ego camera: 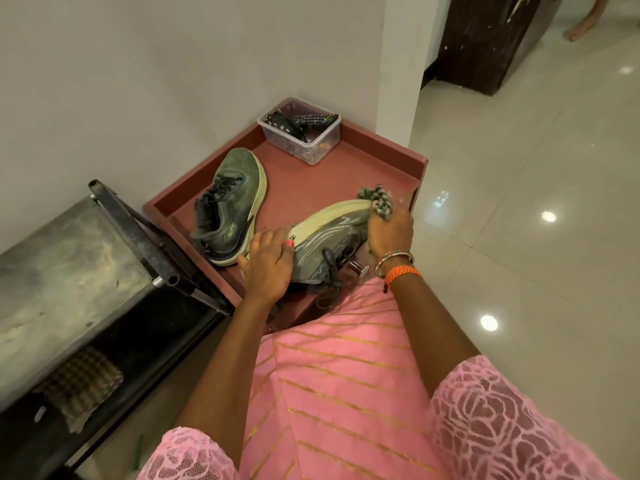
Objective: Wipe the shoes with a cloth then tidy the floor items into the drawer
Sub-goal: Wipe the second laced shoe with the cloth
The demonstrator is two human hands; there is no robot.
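Two dark green sneakers with pale soles are in an open reddish-brown drawer (pixel 377 150). One sneaker (pixel 227 206) lies upright at the left. The other sneaker (pixel 332 237) is tipped on its side, sole facing away. My left hand (pixel 268 263) holds its heel end, fingers curled over the sole edge. My right hand (pixel 389 230) grips a checked green-and-white cloth (pixel 377 200) pressed against the shoe's toe.
A clear plastic box (pixel 301 131) with remote controls stands in the drawer's far corner by the white wall. A metal-topped stand (pixel 69 271) is at left, with a folded checked cloth (pixel 81 382) on its lower shelf. Glossy floor tiles (pixel 519 202) lie to the right. A dark wooden door (pixel 491 39) is at the back.
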